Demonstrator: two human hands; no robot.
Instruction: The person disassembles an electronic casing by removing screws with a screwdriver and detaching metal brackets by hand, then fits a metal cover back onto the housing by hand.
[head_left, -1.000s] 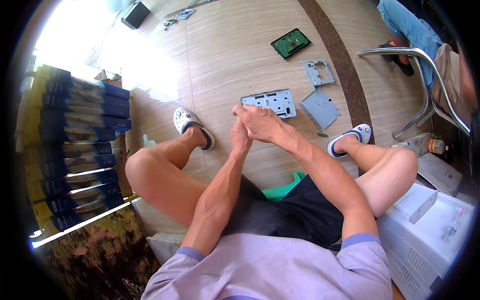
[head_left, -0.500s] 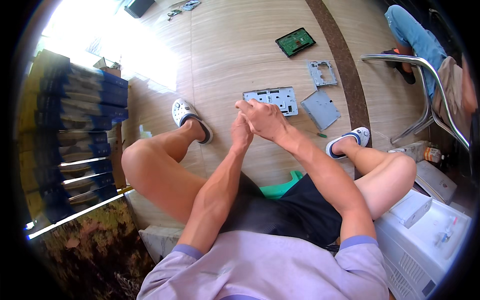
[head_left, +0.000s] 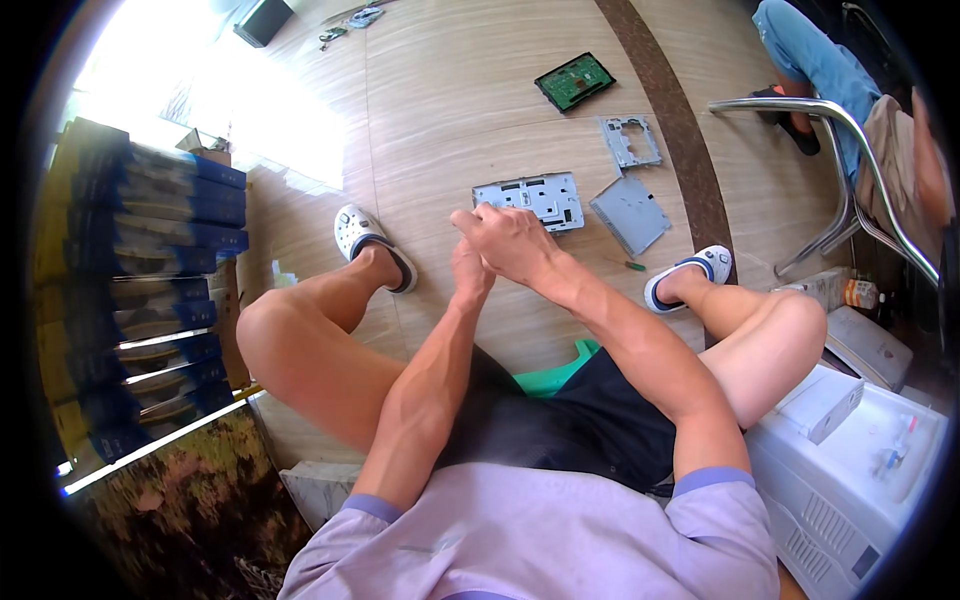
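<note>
My left hand (head_left: 468, 270) and my right hand (head_left: 510, 242) meet in front of me above the floor, fingers curled and pressed together. Whatever they grip, if anything, is hidden by the fingers. Just beyond them a grey metal chassis (head_left: 550, 200) with cut-outs and slots lies flat, its near edge partly covered by my right hand. To its right are a plain grey metal panel (head_left: 630, 216) and a grey bracket frame (head_left: 612, 148) with a large opening. A green circuit board in a black frame (head_left: 576, 82) lies farther off.
A small green-handled tool (head_left: 635, 266) lies by my right shoe (head_left: 712, 264). Blue boxes (head_left: 190, 235) are stacked at left. A metal-framed chair (head_left: 790, 105) and another person's jeans-clad leg (head_left: 815, 50) are at right, above a white appliance (head_left: 800, 500). Beneath me shows a green seat (head_left: 560, 378).
The whole view has shifted slightly, so the floor parts appear a little farther left. My hands stay pressed together in nearly the same pose.
</note>
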